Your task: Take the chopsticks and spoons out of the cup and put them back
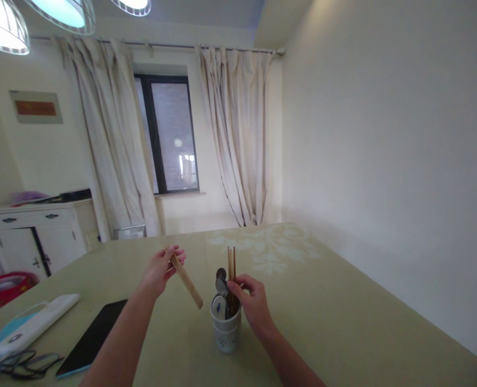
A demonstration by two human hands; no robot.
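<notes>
A bundle of light wooden chopsticks (189, 283) slants down to the right from my left hand (162, 270), whose fingers are closed around its upper part. My right hand (254, 301) pinches brown chopsticks (232, 263) that stand upright in a white utensil holder (227, 339) with a dotted pattern. Metal spoons (221, 282) and a white spoon (218, 307) stand in the same holder, left of my right fingers. The lower ends of the brown chopsticks are hidden inside the holder. The light bundle's lower end hangs left of the holder, apart from it.
On the table (303, 322), at the left, lie a dark tablet (95, 336), eyeglasses (28, 364), a long white device (36, 326) and a light blue item (0, 338). A wall (391, 161) runs along the table's right side. A white cabinet (61, 242) stands behind at left.
</notes>
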